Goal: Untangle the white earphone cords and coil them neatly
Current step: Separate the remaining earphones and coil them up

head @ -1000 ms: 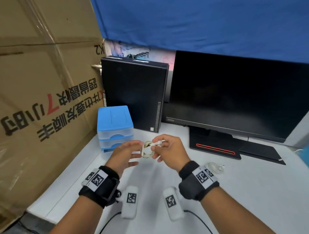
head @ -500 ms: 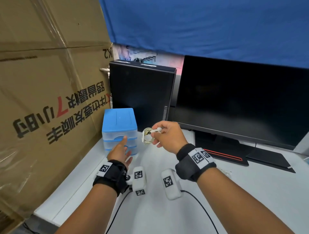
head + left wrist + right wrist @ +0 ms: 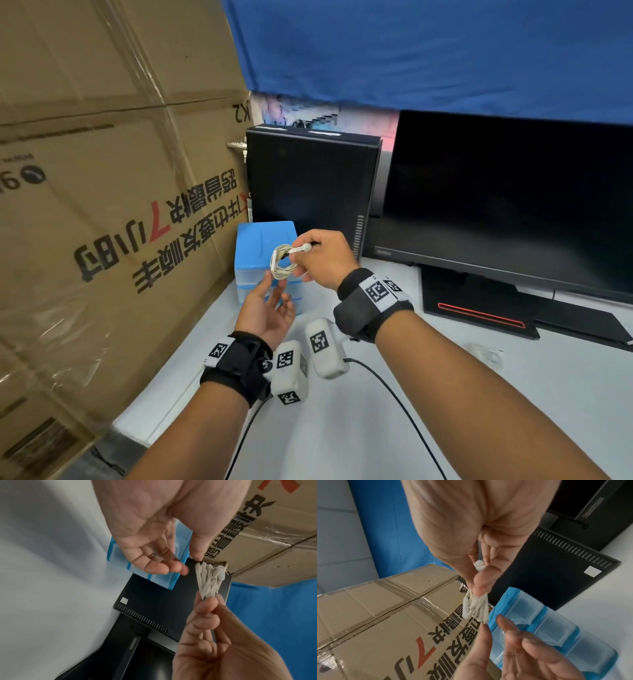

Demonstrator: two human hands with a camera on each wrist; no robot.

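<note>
A: Hands. The right hand [image 3: 325, 262] pinches the coiled white earphone cord [image 3: 282, 262] between thumb and fingertips, raised above the surface [image 3: 479, 411]. The left hand [image 3: 267, 310] lies below it, palm up, fingers relaxed and spread, gripping nothing.

B: Contact between left hand and coil?

A: In the left wrist view the left thumb tip lies at the edge of the coil [image 3: 208, 580]; whether it touches cannot be told. The right wrist view shows the left fingertips [image 3: 500, 618] just under the loops [image 3: 477, 606], with the right thumb [image 3: 482, 580] pressed on the bundle and a white plug end protruding behind it.

B: Position of the coil?

A: In the air, in front of the blue-lidded drawer box [image 3: 265, 241], loops hanging downward from the pinch.

B: Surroundings?

A: The drawer box stands on the white surface beside a black computer case [image 3: 308, 185]. A dark monitor [image 3: 507, 205] stands to the right on its black base with a red stripe. A large cardboard box [image 3: 102, 205] with printed characters fills the left. A blue cloth [image 3: 428, 51] hangs behind. Each wrist carries a black strap with a marker tag.
</note>
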